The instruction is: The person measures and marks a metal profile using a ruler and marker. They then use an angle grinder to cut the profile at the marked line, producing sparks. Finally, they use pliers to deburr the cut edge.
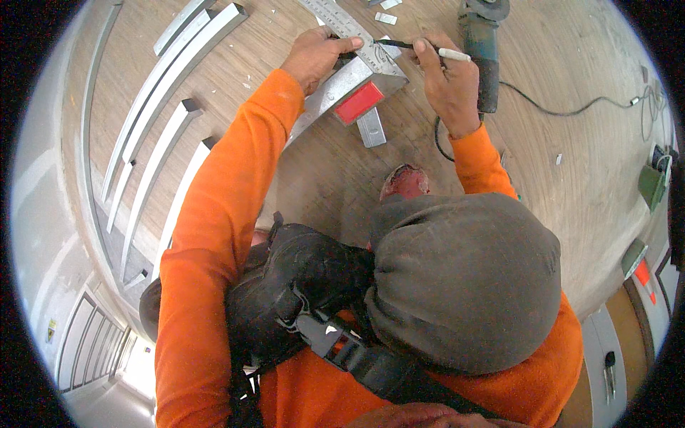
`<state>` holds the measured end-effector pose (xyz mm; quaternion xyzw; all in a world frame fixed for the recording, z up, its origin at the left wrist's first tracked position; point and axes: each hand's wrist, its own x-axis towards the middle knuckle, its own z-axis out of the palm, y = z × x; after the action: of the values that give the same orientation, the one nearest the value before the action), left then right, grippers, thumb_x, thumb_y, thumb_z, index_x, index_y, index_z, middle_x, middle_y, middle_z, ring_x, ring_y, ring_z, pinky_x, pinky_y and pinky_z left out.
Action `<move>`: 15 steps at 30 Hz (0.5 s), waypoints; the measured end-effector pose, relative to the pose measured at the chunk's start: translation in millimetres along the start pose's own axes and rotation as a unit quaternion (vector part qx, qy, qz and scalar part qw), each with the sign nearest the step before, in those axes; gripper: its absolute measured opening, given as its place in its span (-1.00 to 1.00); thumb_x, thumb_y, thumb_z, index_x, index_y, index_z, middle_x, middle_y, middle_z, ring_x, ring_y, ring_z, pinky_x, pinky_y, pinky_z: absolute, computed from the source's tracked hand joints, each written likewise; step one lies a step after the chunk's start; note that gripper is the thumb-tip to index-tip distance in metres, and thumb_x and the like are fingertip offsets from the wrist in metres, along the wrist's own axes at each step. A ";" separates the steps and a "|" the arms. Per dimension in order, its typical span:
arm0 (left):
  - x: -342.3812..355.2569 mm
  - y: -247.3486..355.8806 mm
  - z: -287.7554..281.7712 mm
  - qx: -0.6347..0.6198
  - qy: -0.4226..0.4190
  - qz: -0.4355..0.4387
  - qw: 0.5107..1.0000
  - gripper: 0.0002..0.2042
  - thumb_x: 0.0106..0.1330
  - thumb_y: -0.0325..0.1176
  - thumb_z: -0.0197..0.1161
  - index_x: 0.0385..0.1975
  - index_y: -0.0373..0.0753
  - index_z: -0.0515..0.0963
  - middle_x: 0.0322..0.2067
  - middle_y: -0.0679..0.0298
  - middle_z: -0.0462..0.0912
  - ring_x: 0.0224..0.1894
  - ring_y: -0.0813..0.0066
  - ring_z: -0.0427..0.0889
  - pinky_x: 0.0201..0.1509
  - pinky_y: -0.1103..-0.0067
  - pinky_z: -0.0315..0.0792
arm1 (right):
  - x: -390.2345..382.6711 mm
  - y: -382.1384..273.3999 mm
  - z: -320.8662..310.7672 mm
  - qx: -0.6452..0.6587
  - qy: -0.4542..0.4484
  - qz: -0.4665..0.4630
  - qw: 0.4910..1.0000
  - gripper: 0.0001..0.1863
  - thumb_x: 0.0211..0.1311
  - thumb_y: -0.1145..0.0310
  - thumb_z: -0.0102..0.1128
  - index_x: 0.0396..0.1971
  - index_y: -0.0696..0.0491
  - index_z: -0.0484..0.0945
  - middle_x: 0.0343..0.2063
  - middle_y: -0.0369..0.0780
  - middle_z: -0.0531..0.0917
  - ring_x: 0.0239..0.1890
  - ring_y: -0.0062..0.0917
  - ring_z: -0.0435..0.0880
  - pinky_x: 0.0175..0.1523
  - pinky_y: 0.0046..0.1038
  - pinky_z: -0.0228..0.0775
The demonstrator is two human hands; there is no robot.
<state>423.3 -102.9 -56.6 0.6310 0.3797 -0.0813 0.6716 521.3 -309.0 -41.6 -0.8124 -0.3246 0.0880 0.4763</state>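
My left hand (310, 60) presses a steel ruler (335, 18) with its thumb onto a silver metal piece (322, 100) on the wooden floor; its other fingers are partly hidden. My right hand (451, 85) grips a black-and-white marker pen (454, 54), whose dark tip reaches the ruler's edge near the end of the metal piece. A red rectangular block (359, 101) lies against that piece, with a short silver offcut (372, 128) below it. My red, worn shoe (405, 182) shows under my hands, beside my grey-clad knee.
An angle grinder (477, 39) with a trailing cable (556, 113) lies just right of my right hand. Long metal tubes (153, 82) lie along the left near a wall (39, 178). Small offcuts (387, 18) are scattered ahead. Green items (651, 182) and an orange object (644, 278) sit at the right edge.
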 end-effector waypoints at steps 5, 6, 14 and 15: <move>1.7 -8.1 2.3 -0.023 -0.012 0.026 0.999 -0.54 0.25 -0.10 0.45 -0.13 -0.45 0.62 -0.26 0.16 0.71 -0.22 0.41 0.66 -0.05 0.51 0.51 | -18.1 2.2 -22.5 -0.098 -0.006 0.015 0.995 -0.75 0.49 0.28 0.13 -0.30 0.16 0.64 -0.57 -0.28 0.64 -0.48 -0.66 0.57 -0.36 -0.54 0.39; 2.6 -8.7 3.7 -0.016 -0.005 0.016 1.000 -0.56 0.27 -0.15 0.44 -0.10 -0.46 0.61 -0.25 0.15 0.72 -0.22 0.42 0.67 -0.06 0.52 0.52 | -24.7 8.5 -27.3 -0.071 0.011 0.028 0.997 -0.74 0.49 0.28 0.12 -0.31 0.16 0.63 -0.56 -0.29 0.64 -0.48 -0.66 0.57 -0.35 -0.53 0.39; -43.1 9.6 -53.2 -0.075 -0.069 0.010 0.995 -0.55 0.34 -0.15 0.35 -0.01 -0.47 0.59 -0.17 0.17 0.71 -0.23 0.40 0.68 -0.09 0.51 0.55 | -38.6 18.0 -27.9 0.172 0.136 0.168 0.961 -0.69 0.52 0.25 0.06 -0.35 0.15 0.61 -0.52 -0.34 0.62 -0.47 -0.67 0.54 -0.27 -0.53 0.38; -47.4 12.4 -68.6 -0.036 -0.053 -0.003 0.998 -0.55 0.33 -0.14 0.36 0.00 -0.45 0.59 -0.15 0.16 0.70 -0.22 0.38 0.68 -0.08 0.48 0.55 | -37.2 15.9 -22.6 0.152 0.082 0.170 0.970 -0.70 0.52 0.24 0.07 -0.31 0.15 0.62 -0.53 -0.34 0.62 -0.46 -0.68 0.54 -0.27 -0.54 0.38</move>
<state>369.5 -55.7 -12.0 0.6002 0.3479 -0.1031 0.7128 509.8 -353.2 -49.0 -0.7782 -0.1241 0.1488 0.5974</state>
